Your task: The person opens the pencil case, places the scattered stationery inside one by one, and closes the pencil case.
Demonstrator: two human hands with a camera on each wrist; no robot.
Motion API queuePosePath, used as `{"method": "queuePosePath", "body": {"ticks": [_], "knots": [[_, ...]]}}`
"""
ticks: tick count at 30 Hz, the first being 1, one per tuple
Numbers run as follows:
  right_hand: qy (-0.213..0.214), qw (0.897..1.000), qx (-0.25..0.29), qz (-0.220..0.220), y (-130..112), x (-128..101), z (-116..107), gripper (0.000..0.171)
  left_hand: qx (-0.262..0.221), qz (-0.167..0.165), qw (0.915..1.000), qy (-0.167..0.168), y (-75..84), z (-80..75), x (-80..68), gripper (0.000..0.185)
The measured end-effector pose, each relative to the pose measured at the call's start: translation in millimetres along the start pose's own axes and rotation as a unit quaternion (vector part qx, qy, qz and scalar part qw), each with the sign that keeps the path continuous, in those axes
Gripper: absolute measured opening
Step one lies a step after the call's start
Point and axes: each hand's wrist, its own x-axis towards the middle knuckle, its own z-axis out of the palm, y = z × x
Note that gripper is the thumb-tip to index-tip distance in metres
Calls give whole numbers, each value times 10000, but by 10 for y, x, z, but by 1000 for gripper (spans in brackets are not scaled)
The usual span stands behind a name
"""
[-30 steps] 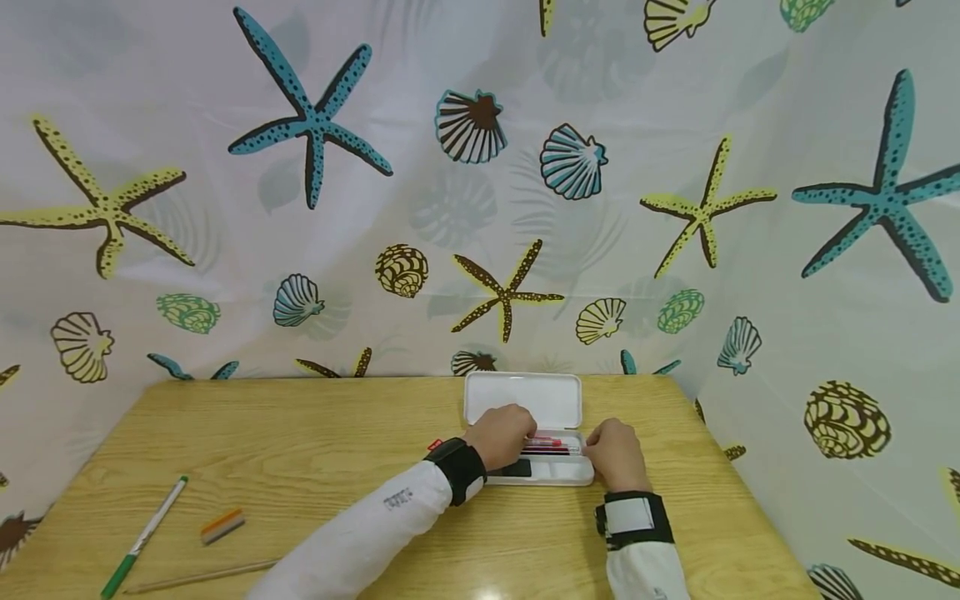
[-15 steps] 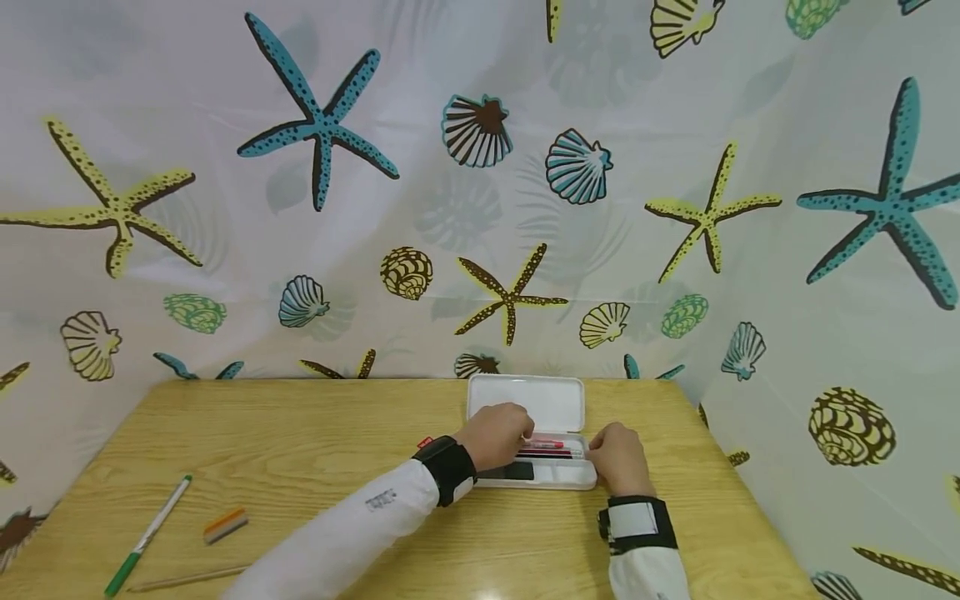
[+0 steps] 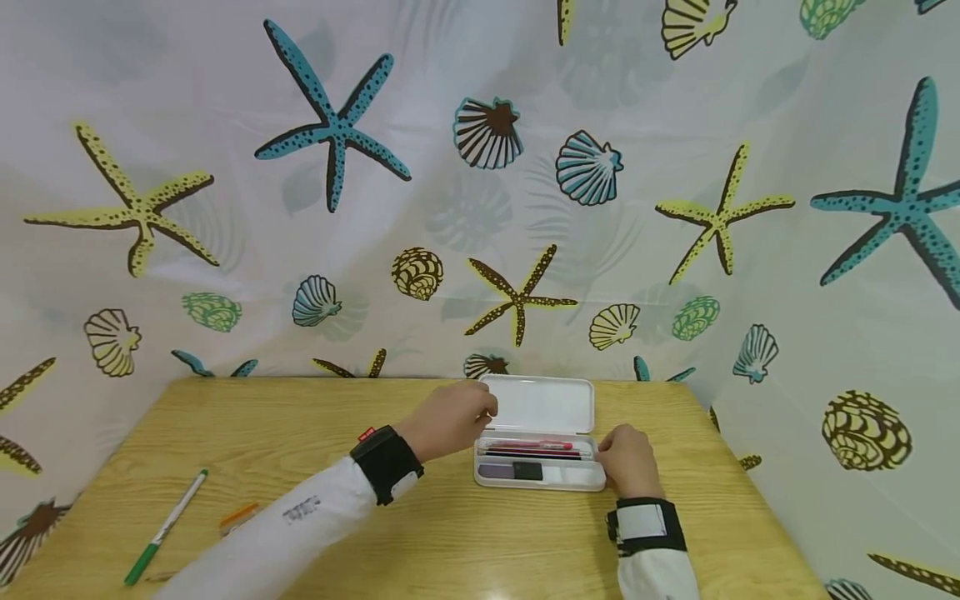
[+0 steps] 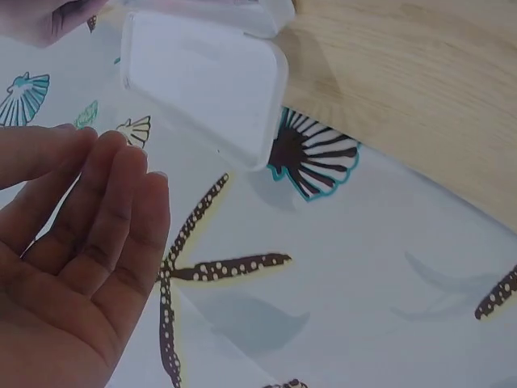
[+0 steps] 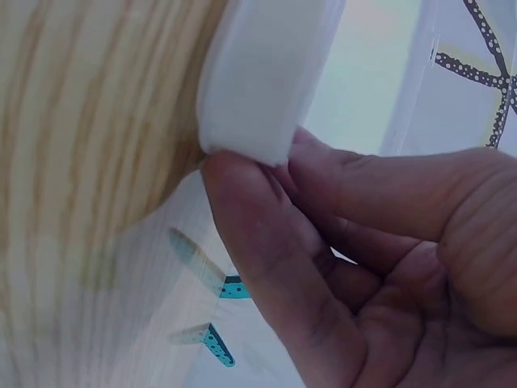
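A white pencil case (image 3: 577, 477) stands on the table with its lid (image 3: 540, 406) raised at the back. In its rear compartment lie a red pen (image 3: 553, 446) and dark pencils (image 3: 536, 455); the front one holds a grey-purple block with a black part (image 3: 528, 472). My right hand (image 3: 630, 460) pinches the case's right end between thumb and fingers, as the right wrist view shows on the white corner (image 5: 254, 89). Left of the lid, my left hand (image 3: 450, 419) hovers with relaxed, slightly bent fingers (image 4: 121, 210) and nothing in them.
On the table's left lie a green-capped marker (image 3: 165, 529) and an orange and grey eraser-like block (image 3: 238, 517), partly behind my left sleeve. A wooden stick's tip (image 3: 160, 577) shows near the sleeve. A patterned cloth (image 3: 360, 325) hangs behind the table.
My left hand has left the pencil case's inside and moved left and slightly up, baring the pens and block. The right hand keeps its grip on the case's end.
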Motion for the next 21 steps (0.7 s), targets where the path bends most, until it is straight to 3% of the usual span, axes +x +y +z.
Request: {"method": "queuePosePath", "body": {"ticks": [6,11,21], "knots": [[-69,10000,14,11,-18,13,0,7,-213,-285,9993,138,-173,-243,-277,7],[-79,9999,65,-24,-33,0,11,8,-242,-536,9981,202,-333,-358,-606,8],[-204,9997,56,118,-42,-20,-12,9,-19,-1283,9917,-63,-744,-605,-1303,8]]}}
